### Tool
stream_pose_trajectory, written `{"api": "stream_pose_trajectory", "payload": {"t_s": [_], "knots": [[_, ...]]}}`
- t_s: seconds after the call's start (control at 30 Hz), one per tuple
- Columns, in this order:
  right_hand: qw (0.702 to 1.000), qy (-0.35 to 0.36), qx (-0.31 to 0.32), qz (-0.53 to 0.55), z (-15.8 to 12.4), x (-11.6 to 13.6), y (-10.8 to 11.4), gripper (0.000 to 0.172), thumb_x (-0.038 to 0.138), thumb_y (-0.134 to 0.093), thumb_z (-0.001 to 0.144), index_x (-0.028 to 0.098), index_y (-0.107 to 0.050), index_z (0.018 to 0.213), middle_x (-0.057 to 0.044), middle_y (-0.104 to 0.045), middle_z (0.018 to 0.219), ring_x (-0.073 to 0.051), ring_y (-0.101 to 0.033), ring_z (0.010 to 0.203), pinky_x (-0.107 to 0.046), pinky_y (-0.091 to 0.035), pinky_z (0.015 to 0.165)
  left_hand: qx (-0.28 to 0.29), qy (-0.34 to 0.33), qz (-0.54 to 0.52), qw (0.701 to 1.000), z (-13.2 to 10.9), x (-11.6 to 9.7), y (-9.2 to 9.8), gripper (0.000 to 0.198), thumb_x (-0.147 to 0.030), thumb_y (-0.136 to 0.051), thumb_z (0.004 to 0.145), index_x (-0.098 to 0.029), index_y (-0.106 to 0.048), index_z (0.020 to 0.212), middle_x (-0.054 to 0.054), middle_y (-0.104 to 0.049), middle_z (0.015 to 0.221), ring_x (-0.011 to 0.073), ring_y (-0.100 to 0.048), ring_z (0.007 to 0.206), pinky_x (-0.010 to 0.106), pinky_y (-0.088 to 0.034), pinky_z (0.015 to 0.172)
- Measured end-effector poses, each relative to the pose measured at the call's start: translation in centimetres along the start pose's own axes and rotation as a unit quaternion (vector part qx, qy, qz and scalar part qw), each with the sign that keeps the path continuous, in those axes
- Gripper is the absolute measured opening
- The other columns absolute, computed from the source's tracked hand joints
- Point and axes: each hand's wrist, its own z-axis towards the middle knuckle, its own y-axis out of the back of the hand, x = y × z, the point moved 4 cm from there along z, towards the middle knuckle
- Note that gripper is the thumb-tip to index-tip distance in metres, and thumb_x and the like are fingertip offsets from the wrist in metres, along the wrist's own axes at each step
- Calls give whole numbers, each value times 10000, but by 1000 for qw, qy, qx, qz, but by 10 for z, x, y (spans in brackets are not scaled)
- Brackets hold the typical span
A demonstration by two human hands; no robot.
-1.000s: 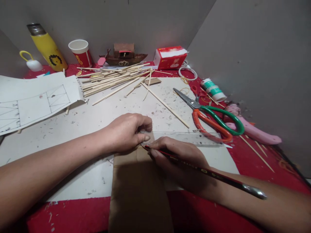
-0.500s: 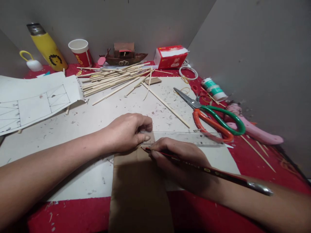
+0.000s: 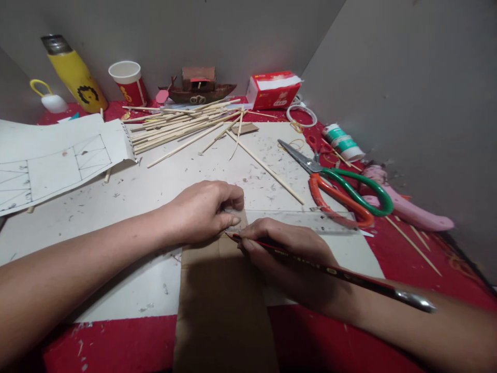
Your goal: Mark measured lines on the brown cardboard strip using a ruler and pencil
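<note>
A strip of brown cardboard (image 3: 221, 305) lies lengthwise on the white sheet, its near end running out at the bottom of the view. Across its far part rests a clear ruler (image 3: 316, 223). My left hand (image 3: 207, 212) presses the ruler's left end down, fingers curled and thumb on top. Pinched in my right hand (image 3: 285, 248) is a dark red and black pencil (image 3: 330, 270) with a silver end. The pencil tip meets the cardboard by the ruler's near edge, close to my left thumb. Any line drawn there is too small to make out.
Scissors (image 3: 312, 165) with green and orange handles lie right of the ruler. Several wooden sticks (image 3: 186, 124) are heaped behind my hands. A paper drawing (image 3: 54, 160) lies left. A yellow bottle (image 3: 75, 77), cup (image 3: 128, 85), model boat (image 3: 200, 90) and tissue pack (image 3: 274, 93) line the back.
The pencil tip has shifted very slightly along the ruler's near edge. Both hands, the ruler and the cardboard stay almost where they were.
</note>
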Motion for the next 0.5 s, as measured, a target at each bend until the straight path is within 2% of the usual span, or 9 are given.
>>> {"api": "stream_pose_trajectory", "payload": {"t_s": [0.33, 0.5], "knots": [[1000, -14, 5, 26, -1, 1, 2, 137, 138, -562, 911, 200, -613, 800, 24, -654, 638, -89, -578, 533, -190, -440, 522, 0, -1, 5, 1000, 0, 0, 1, 133, -120, -637, 815, -172, -681, 930, -1, -642, 789, 133, -544, 662, 250, -379, 623], [997, -12, -1, 71, -12, 3, 5, 106, 152, -563, 943, 232, -628, 969, 1, -711, 760, -113, -646, 595, -209, -501, 551, -3, 1, -5, 1000, 0, 0, 0, 140, -109, -636, 807, -168, -686, 924, -15, -615, 740, 125, -523, 642, 244, -370, 607]]}}
